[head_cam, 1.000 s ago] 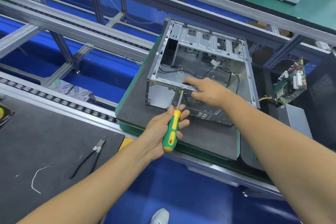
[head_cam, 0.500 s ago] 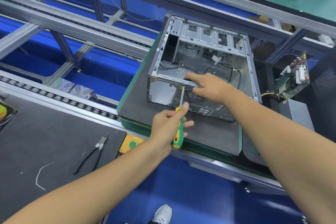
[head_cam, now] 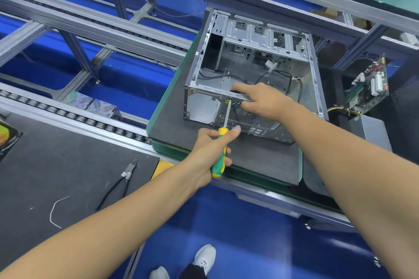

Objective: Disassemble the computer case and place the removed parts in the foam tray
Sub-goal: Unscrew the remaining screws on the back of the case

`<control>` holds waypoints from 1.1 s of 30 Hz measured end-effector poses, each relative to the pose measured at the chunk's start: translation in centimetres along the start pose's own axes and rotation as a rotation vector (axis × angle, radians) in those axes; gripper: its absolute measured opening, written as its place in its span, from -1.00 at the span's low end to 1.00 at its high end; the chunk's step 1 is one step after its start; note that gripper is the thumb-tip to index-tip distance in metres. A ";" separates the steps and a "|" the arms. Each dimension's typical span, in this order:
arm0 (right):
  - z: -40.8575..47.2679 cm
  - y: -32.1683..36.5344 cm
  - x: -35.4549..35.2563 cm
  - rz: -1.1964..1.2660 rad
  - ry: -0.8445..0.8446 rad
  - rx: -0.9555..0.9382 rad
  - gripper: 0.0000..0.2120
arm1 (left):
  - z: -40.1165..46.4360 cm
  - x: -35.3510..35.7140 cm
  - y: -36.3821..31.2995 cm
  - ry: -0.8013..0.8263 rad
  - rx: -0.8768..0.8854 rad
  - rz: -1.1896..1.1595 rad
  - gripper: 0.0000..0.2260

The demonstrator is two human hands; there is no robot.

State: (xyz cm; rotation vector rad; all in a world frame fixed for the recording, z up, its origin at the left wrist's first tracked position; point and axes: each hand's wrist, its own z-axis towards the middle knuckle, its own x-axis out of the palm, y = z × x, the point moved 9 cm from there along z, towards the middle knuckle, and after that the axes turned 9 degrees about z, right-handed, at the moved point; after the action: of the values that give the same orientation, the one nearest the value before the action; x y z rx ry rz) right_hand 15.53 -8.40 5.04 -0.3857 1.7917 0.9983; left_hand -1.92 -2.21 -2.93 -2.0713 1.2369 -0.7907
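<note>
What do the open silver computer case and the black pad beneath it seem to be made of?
The open silver computer case looks like bare sheet metal: dull grey sheen, stamped slots, folded edges. The black pad beneath it looks like soft foam or rubber: matt, finely textured, no glare. I cannot tell which.

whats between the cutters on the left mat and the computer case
In the head view, between the cutters and the computer case lie a roller rail and the left hand gripping the screwdriver.
</note>
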 end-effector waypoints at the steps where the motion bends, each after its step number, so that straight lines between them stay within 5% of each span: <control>1: 0.0 0.0 0.0 0.002 -0.001 0.001 -0.55 | 0.1 -0.2 0.2 -0.022 0.017 -0.027 -0.57; 5: 0.0 0.1 -0.1 0.003 -0.003 -0.005 -0.53 | 0.0 -0.8 -0.4 -0.030 0.116 -0.100 -0.63; 7: 0.0 0.2 0.0 -0.002 0.003 -0.012 -0.51 | -0.4 -0.4 -1.2 0.030 0.142 -0.046 -0.50; 14: -0.1 0.3 -0.1 -0.010 -0.006 -0.018 -0.52 | -0.7 0.0 -1.4 0.124 0.050 0.022 -0.57; 21: 0.1 0.0 0.0 -0.133 -0.029 -0.019 -0.63 | -1.3 2.2 -0.3 0.309 -0.122 -0.418 -0.57; 29: 0.0 -0.2 0.2 -0.148 -0.018 -0.029 -0.76 | -0.3 0.3 -0.6 0.033 0.060 -0.219 -0.62; 33: 0.1 -0.3 0.2 -0.149 -0.022 -0.029 -0.74 | -0.3 -0.5 -1.6 0.034 0.147 -0.118 -0.63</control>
State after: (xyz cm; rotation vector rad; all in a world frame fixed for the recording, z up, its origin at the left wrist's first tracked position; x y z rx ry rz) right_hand 15.72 -8.46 4.74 -0.5171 1.7042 0.9214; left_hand -1.41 -1.23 -1.67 -2.0327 1.0491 -0.9443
